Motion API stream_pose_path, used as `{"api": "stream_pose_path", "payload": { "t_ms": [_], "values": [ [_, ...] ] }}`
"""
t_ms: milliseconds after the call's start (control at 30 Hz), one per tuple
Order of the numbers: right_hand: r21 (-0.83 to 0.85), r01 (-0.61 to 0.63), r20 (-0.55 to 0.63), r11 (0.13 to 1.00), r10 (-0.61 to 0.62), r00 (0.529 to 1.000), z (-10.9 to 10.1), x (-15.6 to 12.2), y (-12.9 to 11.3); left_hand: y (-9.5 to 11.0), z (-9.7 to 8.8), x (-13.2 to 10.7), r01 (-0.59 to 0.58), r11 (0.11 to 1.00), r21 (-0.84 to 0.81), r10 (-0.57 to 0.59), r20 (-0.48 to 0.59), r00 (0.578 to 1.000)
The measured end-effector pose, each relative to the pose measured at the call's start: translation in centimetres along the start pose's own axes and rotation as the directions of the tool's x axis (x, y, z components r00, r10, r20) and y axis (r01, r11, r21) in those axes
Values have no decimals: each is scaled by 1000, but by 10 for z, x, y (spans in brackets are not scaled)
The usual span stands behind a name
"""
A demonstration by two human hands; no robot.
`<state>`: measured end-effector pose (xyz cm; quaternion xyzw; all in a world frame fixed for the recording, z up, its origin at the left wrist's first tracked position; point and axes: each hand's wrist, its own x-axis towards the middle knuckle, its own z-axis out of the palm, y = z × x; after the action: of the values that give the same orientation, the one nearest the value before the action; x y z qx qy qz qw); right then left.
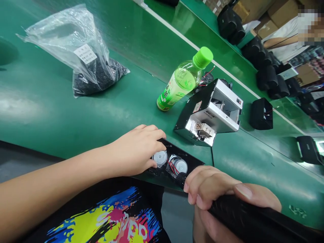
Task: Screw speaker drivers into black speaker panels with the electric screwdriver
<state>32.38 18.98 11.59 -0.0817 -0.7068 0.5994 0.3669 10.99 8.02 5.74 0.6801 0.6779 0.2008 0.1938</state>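
Observation:
A black open speaker housing (186, 160) lies at the near edge of the green bench, with two round silver drivers and red wires showing inside. My left hand (138, 152) rests on its left end, fingers curled over the edge and thumb beside the left driver. My right hand (217, 190) is closed around a black tool handle (250, 221) with a textured grip, low at the right, its tip near the housing's right end.
A silver and black benchtop machine (211, 114) stands just beyond the housing. A green-capped tea bottle (183, 81) lies next to it. A clear plastic bag of small black parts (83, 57) sits at far left. Several black speaker boxes (262, 113) line the conveyor at right, and a person sits beyond.

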Motion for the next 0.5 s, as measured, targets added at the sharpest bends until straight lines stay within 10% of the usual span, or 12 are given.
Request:
{"api": "stream_pose_path", "payload": {
  "t_ms": [167, 500],
  "values": [
    [36, 16, -104, 999, -12, 995, 8, 0, 6, 1, -1, 0, 0, 1000, 3, 0, 2, 1000],
    [-22, 123, 45, 992, -122, 992, 6, -2, 13, 3, 0, -2, -15, 1000, 27, 16, -10, 1000]
  ]
}}
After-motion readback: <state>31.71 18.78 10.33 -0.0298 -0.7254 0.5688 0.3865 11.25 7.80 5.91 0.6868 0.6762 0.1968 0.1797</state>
